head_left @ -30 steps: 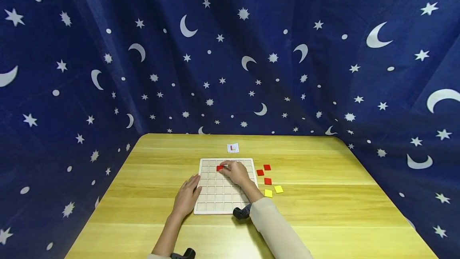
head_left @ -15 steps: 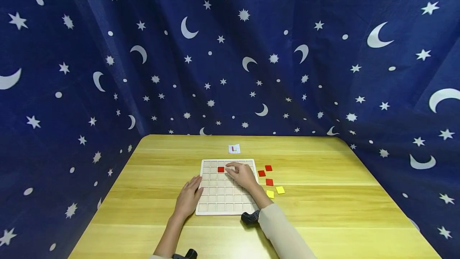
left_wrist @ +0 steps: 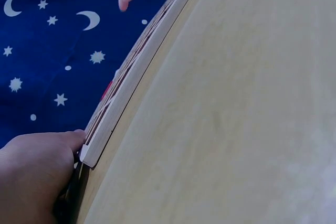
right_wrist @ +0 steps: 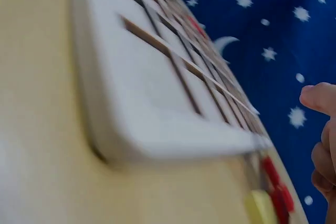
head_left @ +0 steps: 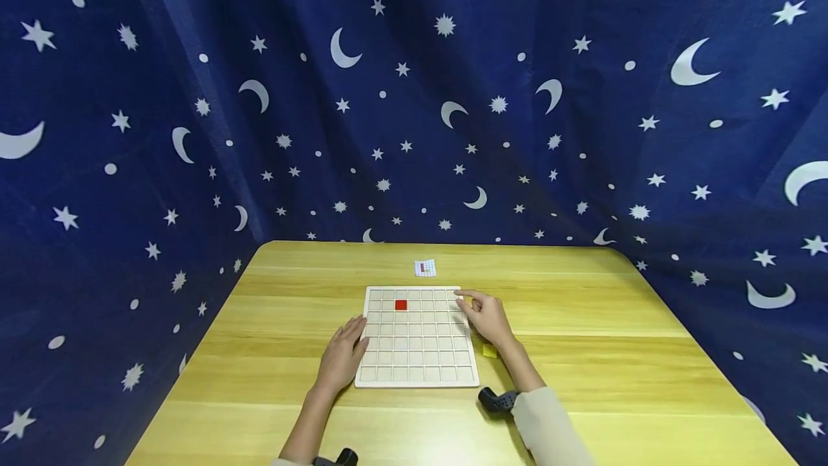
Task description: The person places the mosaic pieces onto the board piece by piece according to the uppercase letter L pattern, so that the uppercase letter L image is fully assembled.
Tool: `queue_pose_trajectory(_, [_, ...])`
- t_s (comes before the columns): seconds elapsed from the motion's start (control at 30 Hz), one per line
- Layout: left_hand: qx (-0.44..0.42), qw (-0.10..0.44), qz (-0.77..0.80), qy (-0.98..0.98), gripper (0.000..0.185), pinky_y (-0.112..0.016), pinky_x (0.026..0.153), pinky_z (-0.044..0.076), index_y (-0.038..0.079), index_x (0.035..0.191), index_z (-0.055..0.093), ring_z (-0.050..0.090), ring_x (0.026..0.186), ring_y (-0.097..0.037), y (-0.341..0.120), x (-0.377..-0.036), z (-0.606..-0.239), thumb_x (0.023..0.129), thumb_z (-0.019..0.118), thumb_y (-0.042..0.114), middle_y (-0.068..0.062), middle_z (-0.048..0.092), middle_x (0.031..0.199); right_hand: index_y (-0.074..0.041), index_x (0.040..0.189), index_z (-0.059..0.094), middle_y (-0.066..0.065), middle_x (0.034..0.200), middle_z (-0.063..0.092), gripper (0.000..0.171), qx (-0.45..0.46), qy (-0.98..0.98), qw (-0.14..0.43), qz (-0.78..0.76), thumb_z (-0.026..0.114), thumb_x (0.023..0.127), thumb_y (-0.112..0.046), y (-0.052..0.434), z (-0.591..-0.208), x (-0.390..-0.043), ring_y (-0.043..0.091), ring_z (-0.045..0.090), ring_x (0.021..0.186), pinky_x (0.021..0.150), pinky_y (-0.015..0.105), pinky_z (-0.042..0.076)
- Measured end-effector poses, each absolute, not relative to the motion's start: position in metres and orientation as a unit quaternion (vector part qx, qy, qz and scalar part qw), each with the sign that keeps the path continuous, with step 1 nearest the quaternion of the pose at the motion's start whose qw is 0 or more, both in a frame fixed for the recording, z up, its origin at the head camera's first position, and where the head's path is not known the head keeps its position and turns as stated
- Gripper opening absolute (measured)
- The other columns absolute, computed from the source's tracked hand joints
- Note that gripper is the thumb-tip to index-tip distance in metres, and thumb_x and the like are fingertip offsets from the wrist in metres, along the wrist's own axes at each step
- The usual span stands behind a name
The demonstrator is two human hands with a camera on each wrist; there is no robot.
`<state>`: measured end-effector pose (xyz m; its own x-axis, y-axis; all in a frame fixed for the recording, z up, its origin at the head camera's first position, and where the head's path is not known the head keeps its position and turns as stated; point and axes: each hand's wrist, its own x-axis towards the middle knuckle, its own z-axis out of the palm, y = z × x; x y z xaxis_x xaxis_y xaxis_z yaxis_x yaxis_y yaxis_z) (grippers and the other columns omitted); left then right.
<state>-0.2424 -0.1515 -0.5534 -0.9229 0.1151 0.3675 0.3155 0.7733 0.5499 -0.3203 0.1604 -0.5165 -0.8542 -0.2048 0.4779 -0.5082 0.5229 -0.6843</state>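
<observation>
1. Your right hand (head_left: pixel 488 317) hovers over the right edge of the white grid board (head_left: pixel 417 337), its fingers (head_left: pixel 467 296) loosely apart and slightly bent, with nothing held in them. The forefinger reaches toward the board's far right corner.
2. In the right wrist view, your right fingers (right_wrist: pixel 321 99) show only at the frame's edge, curled a little and apart from the board (right_wrist: pixel 157 93), which fills most of that picture and is blurred.
3. Just past the board's corner in that view lie small red tiles (right_wrist: pixel 278 190) and a yellow tile (right_wrist: pixel 258 206) on the bench (right_wrist: pixel 42 182).
4. In the head view, most of those loose tiles are hidden under your right hand; only one yellow tile (head_left: pixel 489 352) shows, just beside the board's right edge near your wrist.
5. Your left hand (head_left: pixel 341 358) rests flat on the bench (head_left: pixel 582 351) with straight fingers (head_left: pixel 355 325) touching the board's left edge near its near corner. The left wrist view shows that hand (left_wrist: pixel 34 174) pressed against the board's corner (left_wrist: pixel 100 145).
6. One red tile (head_left: pixel 401 305) sits in a cell of the board's second row from the far side, left of centre, well apart from both hands.
7. A small printed card (head_left: pixel 425 267) lies on the bench just beyond the board's far edge.
8. A dark blue curtain (head_left: pixel 414 92) with white moons and stars hangs behind and to both sides of the bench.
</observation>
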Motion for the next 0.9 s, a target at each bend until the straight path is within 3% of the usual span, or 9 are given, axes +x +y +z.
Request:
queue_pose_trajectory(0.43, [-0.109, 0.156, -0.319, -0.929, 0.044, -0.046, 0.109, 0.024, -0.001, 0.132, 0.049, 0.037, 0.129, -0.031, -0.152, -0.243, -0.554, 0.094, 0.055, 0.020, -0.014, 0.045, 0.137, -0.005, 0.114, 0.065, -0.005, 0.046, 0.030, 0.034, 0.131, -0.874, 0.145, 0.446, 0.071, 0.082, -0.015, 0.211, -0.528, -0.329, 0.007, 0.024, 0.040, 0.040, 0.023, 0.026])
queue_pose_trajectory(0.9, [-0.109, 0.156, -0.320, -0.928, 0.044, -0.045, 0.109, 0.023, 0.000, 0.132, 0.049, 0.036, 0.129, -0.030, -0.153, -0.245, -0.554, 0.094, 0.054, 0.021, -0.013, 0.045, 0.137, -0.004, 0.113, 0.065, -0.005, 0.045, 0.031, 0.037, 0.103, -0.934, 0.124, 0.318, 0.070, 0.082, -0.022, 0.220, -0.528, -0.332, 0.010, 0.025, 0.042, 0.043, 0.026, 0.025])
